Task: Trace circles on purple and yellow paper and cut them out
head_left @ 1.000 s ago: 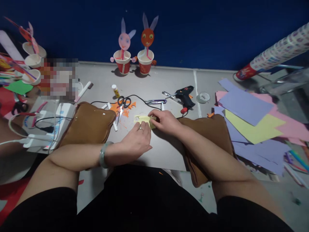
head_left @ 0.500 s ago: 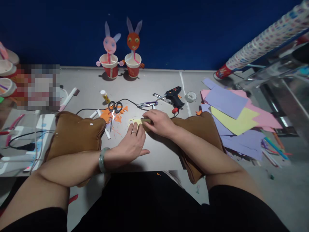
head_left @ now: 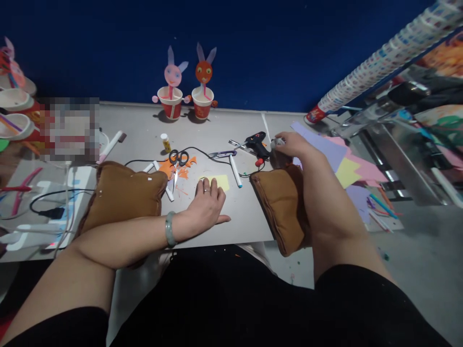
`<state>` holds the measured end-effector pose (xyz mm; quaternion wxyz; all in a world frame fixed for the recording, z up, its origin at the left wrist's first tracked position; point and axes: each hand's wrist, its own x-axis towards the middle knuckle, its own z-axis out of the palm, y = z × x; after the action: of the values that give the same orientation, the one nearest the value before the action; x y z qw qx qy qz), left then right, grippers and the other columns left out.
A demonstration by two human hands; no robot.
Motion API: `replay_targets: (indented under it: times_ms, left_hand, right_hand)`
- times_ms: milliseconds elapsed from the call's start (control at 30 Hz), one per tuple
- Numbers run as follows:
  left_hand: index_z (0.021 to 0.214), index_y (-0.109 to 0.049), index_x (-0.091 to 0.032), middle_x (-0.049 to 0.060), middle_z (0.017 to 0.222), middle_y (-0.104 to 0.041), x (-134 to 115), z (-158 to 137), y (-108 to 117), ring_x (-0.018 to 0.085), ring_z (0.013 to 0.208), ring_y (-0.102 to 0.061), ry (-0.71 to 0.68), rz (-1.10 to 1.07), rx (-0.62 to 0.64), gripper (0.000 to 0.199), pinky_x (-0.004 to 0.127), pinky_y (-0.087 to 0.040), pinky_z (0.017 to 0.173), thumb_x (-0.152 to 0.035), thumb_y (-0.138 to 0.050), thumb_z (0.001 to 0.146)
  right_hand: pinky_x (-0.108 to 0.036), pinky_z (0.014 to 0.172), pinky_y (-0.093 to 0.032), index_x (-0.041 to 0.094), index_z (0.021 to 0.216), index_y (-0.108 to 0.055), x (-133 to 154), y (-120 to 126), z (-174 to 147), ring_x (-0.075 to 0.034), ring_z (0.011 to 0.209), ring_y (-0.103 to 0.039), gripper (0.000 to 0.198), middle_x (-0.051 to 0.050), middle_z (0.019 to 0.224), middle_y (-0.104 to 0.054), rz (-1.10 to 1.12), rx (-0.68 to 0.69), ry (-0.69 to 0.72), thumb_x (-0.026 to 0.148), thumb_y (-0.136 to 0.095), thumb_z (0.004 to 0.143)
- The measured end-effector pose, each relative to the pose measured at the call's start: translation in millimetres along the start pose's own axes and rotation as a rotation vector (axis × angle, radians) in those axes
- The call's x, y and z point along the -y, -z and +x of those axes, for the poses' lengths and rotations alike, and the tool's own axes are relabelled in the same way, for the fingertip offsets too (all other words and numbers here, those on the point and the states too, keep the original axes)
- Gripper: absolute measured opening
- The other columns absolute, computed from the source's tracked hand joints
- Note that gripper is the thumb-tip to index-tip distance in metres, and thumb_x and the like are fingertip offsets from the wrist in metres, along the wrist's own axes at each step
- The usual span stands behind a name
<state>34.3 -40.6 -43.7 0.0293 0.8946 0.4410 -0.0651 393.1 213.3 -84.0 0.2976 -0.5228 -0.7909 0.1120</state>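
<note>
While pinning the small yellow paper (head_left: 220,182) to the grey table (head_left: 242,219) with the left hand (head_left: 209,203), open and palm-down with thumb out to the side, stretches the right hand (head_left: 292,143) forward to the clear round roll (head_left: 276,142) beside the black glue gun (head_left: 258,144). Curls the right fingers about that roll, partly hiding it; cannot tell whether gripping it or merely touching. Covers the paper's near left part with the left fingertips, showing its right end bare. Wears a ring and a pale green bangle (head_left: 170,230) on the left. Has a white marker (head_left: 236,172) just right of the paper, and to its left black-handled scissors (head_left: 176,168) lying over orange scraps (head_left: 167,169). Faces two upright red cups with rabbit figures (head_left: 170,108) near the blue wall (head_left: 260,58).
</note>
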Motion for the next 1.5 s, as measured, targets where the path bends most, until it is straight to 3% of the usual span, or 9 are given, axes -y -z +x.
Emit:
replay_targets:
  times_ms: [133,233,300,433,567,700,900,1167,1500]
  left_hand:
    - [0.146,-0.050,0.007,0.042,0.155,-0.040,-0.4,-1.0,8.7,0.056,0.142,-0.045,-0.002,-0.014,0.044,0.087,0.069,-0.031,0.118,-0.063,-0.056,0.096]
    - [0.146,-0.050,0.007,0.042,0.155,-0.040,-1.2,-0.9,9.8,0.057,0.143,-0.044,-0.010,-0.009,0.059,0.088,0.069,-0.031,0.119,-0.065,-0.056,0.095]
    - [0.147,-0.049,0.007,0.042,0.156,-0.039,-1.8,0.0,7.5,0.057,0.144,-0.043,-0.015,-0.012,0.069,0.090,0.069,-0.031,0.119,-0.066,-0.056,0.094]
    - [0.148,-0.048,0.006,0.041,0.157,-0.037,-2.4,1.1,0.7,0.058,0.145,-0.041,-0.034,-0.005,0.060,0.093,0.070,-0.032,0.118,-0.069,-0.054,0.094]
    - [0.147,-0.050,0.005,0.038,0.155,-0.044,-6.2,-4.0,-0.2,0.055,0.144,-0.044,-0.049,0.049,-0.025,0.088,0.068,-0.034,0.118,-0.065,-0.058,0.094]
    - [0.146,-0.052,0.006,0.035,0.149,-0.053,-15.2,-11.4,5.6,0.051,0.142,-0.049,-0.090,0.103,-0.018,0.078,0.062,-0.039,0.117,-0.056,-0.056,0.099]
    - [0.146,-0.053,0.005,0.036,0.146,-0.055,-19.9,-13.3,7.8,0.047,0.136,-0.057,-0.128,0.096,0.057,0.077,0.058,-0.044,0.114,-0.056,-0.052,0.101]
    - [0.138,-0.058,0.007,0.036,0.134,-0.064,-17.8,-19.7,-9.2,0.048,0.123,-0.066,-0.166,0.165,-0.171,0.076,0.057,-0.050,0.105,-0.058,-0.056,0.098]
    - [0.143,-0.057,0.004,0.034,0.136,-0.064,-16.4,-15.7,1.6,0.050,0.123,-0.065,-0.177,0.113,-0.058,0.071,0.058,-0.052,0.101,-0.052,-0.059,0.098]
  right_hand:
    - [-0.042,0.077,-0.057,0.026,0.066,-0.056,12.5,3.0,-5.4,-0.021,0.070,-0.058,0.038,0.001,0.060,-0.047,0.000,-0.010,0.008,0.044,-0.090,0.064]
    - [-0.048,0.084,-0.056,0.025,0.073,-0.059,52.8,15.0,-13.2,-0.026,0.082,-0.063,0.032,-0.004,0.075,-0.057,-0.071,-0.082,-0.042,0.035,-0.088,0.067]
    - [-0.054,0.093,-0.053,0.023,0.091,-0.067,92.3,19.6,-20.2,-0.030,0.093,-0.064,0.026,-0.009,0.093,-0.064,-0.141,-0.110,-0.127,0.026,-0.083,0.071]
    - [-0.042,0.083,-0.056,0.019,0.119,-0.069,172.8,7.7,-40.5,-0.023,0.086,-0.066,0.038,-0.011,0.105,-0.071,0.003,0.078,-0.047,0.023,-0.073,0.081]
    - [-0.038,0.075,-0.059,0.022,0.127,-0.067,217.4,-19.4,-64.0,-0.025,0.095,-0.069,0.046,-0.011,0.122,-0.072,0.219,0.319,0.134,0.031,-0.071,0.082]
    - [-0.041,0.080,-0.060,0.021,0.133,-0.063,223.2,-36.0,-76.2,-0.026,0.100,-0.070,0.054,-0.014,0.131,-0.070,0.223,0.452,0.224,0.034,-0.072,0.082]
    - [-0.043,0.087,-0.060,0.024,0.132,-0.061,216.2,-38.8,-78.9,-0.027,0.110,-0.068,0.047,-0.012,0.127,-0.070,0.245,0.456,0.338,0.032,-0.071,0.086]
    - [-0.045,0.091,-0.059,0.023,0.134,-0.059,217.2,-44.3,-82.8,-0.028,0.111,-0.069,0.049,-0.013,0.128,-0.071,0.223,0.534,0.370,0.033,-0.069,0.087]
    - [-0.050,0.098,-0.055,0.023,0.138,-0.059,212.0,-45.1,-82.5,-0.032,0.120,-0.065,0.056,-0.013,0.133,-0.070,0.187,0.585,0.366,0.030,-0.070,0.084]
